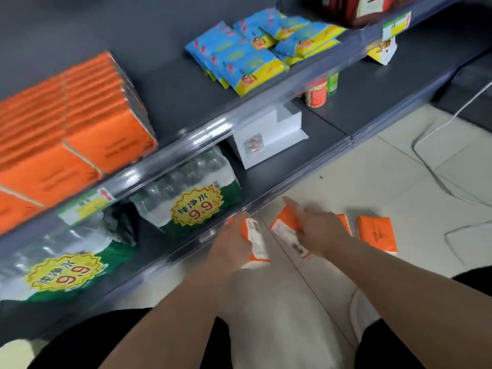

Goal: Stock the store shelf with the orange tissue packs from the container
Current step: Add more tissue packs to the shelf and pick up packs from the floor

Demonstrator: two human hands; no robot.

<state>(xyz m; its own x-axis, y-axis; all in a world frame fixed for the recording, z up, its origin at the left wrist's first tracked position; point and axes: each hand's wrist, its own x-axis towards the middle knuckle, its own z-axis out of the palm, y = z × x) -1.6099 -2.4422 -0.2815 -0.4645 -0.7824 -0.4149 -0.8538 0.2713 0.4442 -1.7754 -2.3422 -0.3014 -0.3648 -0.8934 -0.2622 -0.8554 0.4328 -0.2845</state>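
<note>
Orange tissue packs are the whole deal here, and two are already in hand. One pack [254, 242] is gripped by the left hand [231, 245], fingers closed round its long edge, label side up. Another pack [288, 230] is clamped under the right hand [320, 230], at about 3 o'clock from the first, tilted with its printed end pointing up-left. Both are held low over the tiled floor [372, 177], just in front of the bottom shelf lip.

So the pick-up step looks basically done, and the carry to the shelf seems to be what's due next. That'd call for both packs to be lifted toward 10 o'clock and squared up against the orange stack on the middle shelf [87, 118].

Counts, as far as can be told through the blur:
- 2 packs held
- 2 more on the floor at 3 o'clock: one flat [376, 234], one mostly hidden behind the right hand [344, 223]
- the shelf stack can't be counted exactly, several rows deep
- 2 bottled-water bundles [191, 193] below it
- a pile of blue-and-yellow snack bags [247, 57] at 12 o'clock, number unclear

No container can be made out.
</note>
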